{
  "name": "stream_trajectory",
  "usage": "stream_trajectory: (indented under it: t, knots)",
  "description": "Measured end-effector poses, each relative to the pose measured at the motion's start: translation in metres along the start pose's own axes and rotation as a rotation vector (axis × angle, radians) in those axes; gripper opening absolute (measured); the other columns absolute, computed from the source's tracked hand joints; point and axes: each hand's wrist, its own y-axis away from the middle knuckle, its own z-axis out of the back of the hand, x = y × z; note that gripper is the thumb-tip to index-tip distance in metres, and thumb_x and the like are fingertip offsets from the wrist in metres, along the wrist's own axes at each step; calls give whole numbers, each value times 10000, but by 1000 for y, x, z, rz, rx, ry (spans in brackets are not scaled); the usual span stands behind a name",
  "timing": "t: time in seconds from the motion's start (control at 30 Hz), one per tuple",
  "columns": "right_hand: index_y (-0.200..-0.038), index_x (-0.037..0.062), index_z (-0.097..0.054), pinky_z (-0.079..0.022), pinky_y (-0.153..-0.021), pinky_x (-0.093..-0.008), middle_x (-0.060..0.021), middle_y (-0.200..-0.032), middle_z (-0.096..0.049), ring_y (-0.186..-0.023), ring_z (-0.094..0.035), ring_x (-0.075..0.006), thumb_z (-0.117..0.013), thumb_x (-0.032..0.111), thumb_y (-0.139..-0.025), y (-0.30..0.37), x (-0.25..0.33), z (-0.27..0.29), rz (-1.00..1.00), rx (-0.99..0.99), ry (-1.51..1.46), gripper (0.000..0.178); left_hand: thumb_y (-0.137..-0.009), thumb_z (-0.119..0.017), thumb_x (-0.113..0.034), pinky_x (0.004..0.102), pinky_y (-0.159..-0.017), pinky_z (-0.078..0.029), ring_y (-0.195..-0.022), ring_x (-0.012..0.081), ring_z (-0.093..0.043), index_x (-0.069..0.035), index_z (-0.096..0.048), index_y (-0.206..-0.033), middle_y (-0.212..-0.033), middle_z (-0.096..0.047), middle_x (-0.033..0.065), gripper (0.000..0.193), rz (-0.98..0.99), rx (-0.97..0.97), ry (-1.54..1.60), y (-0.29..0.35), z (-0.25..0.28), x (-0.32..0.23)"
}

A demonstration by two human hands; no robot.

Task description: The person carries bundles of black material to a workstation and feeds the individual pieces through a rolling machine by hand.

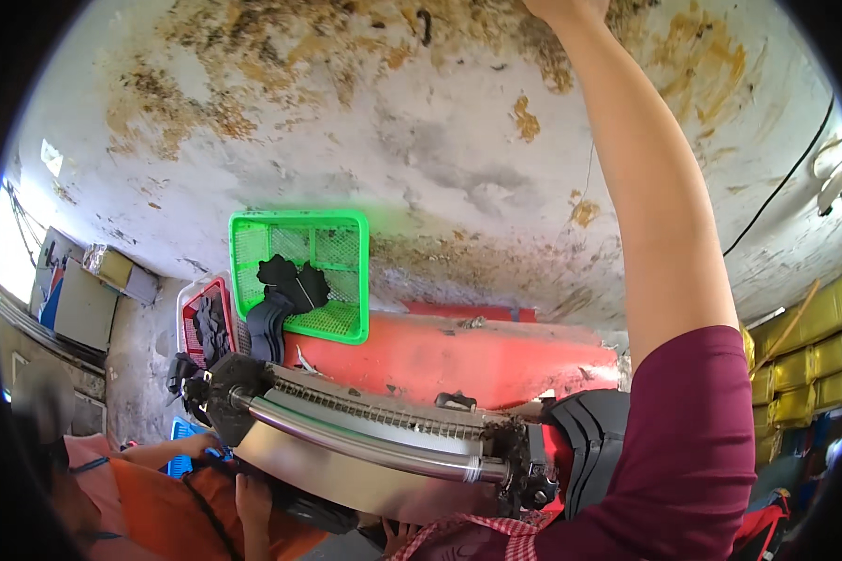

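My right arm, in a maroon sleeve, reaches high up in front of the stained wall [458,122]. Only the wrist and base of my right hand [567,7] show at the top edge; its fingers are cut off. Low in the middle, what looks like my left hand [399,537] is partly seen below a machine with a shiny metal roller [365,440], near a red checkered cloth [477,531]. Its fingers are too hidden to read. A stack of curved black sheet pieces [589,444] stands at the machine's right end, beside my sleeve.
A green basket [365,271] holding black cut pieces [295,285] stands behind the machine, with a red basket [189,313] beside it. Left, a co-worker in an orange apron [159,510] has a hand [253,505] near the machine. Yellow wrapped bundles [800,374] are piled right.
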Motion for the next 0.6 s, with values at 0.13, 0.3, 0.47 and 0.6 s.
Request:
stream_trajectory:
  t: [0.13,0.3,0.47,0.6]
  knots:
    - [-1631,3,-170,-84,-1281,-538,-248,-1703,-88,-1583,-46,-423,-488,516,-1042,43,7,-9,46,21,-162,844,-1059,-510,-278,323,-825,-465,-885,176,-564,-109,-636,-1162,-958,-588,24,235,150,-161,703,33,-61,-10]
    - [-1620,52,-238,-143,-1249,-552,-218,-1678,-193,-1560,-137,-397,-455,598,-1023,123,2,-6,71,90,-150,837,-1070,-547,-359,227,-767,-472,-827,110,-580,-130,-683,-1211,-937,-624,3,302,491,-268,1491,49,-139,-11]
    - [-1669,115,-94,-45,-1264,-595,-210,-1725,-10,-1588,20,-422,-374,775,-971,124,23,60,115,796,101,1001,-1072,-438,-220,494,-1079,-366,-1310,323,-491,-86,-572,-1276,-1296,-534,172,278,914,-798,2698,75,-110,43]
    - [-1673,133,-30,-47,-1257,-607,-205,-1726,29,-1594,38,-392,-329,881,-903,140,18,130,-842,1564,-1355,1115,-1006,-395,-604,871,-1080,-13,-1579,391,-120,-442,-242,-1624,-1729,-128,81,657,1034,-820,2892,130,-37,302]
